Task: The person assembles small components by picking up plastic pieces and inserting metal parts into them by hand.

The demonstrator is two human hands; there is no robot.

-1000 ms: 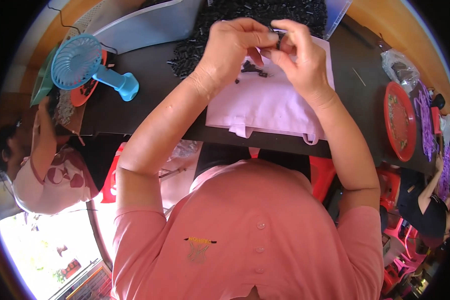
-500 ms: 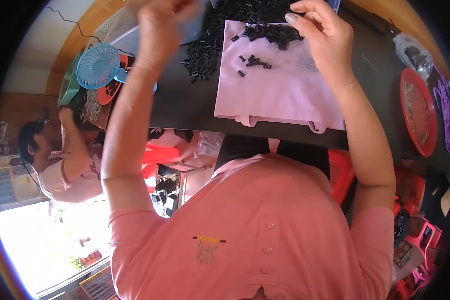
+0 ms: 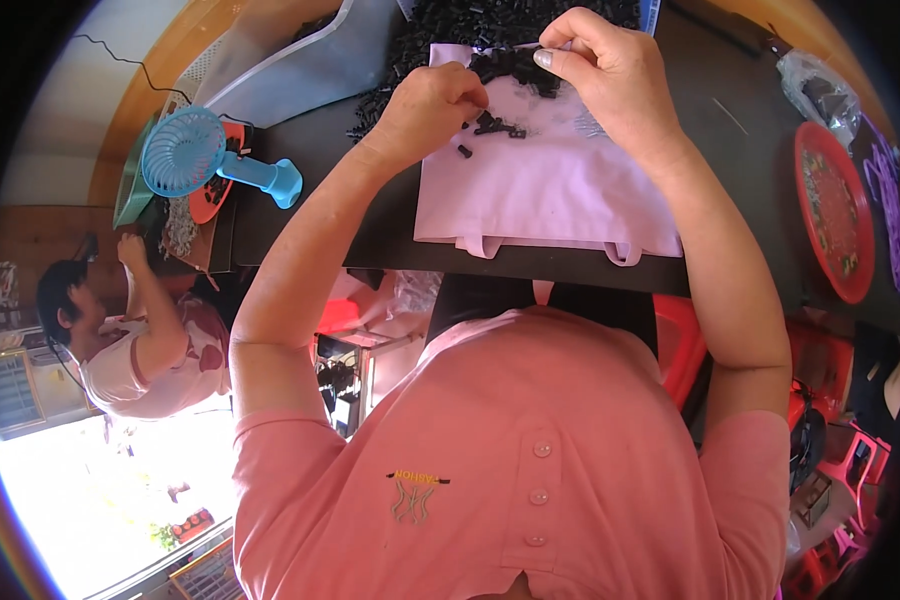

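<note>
A pink cloth bag [image 3: 530, 190] with two handles lies flat on the dark table in front of me. On it are a small heap of black plastic pieces [image 3: 518, 70], a few loose ones [image 3: 500, 126], and a patch of tiny silvery bits [image 3: 588, 124]. My left hand [image 3: 425, 110] is over the bag's left edge, its fingers curled together beside the loose black pieces. Whatever those fingertips hold is hidden. Above the heap, my right hand [image 3: 620, 80] pinches thumb and forefinger together on something too small to name.
A large pile of black pieces [image 3: 530, 18] spreads beyond the bag, beside a translucent plastic bin [image 3: 320, 75]. A blue handheld fan [image 3: 185, 150] is at left, and a red round tray [image 3: 832, 215] at right. Another person [image 3: 150, 345] sits at far left.
My left hand has come down and to the right, from over the bin to the loose pieces on the bag. My right hand has shifted slightly left, still pinched.
</note>
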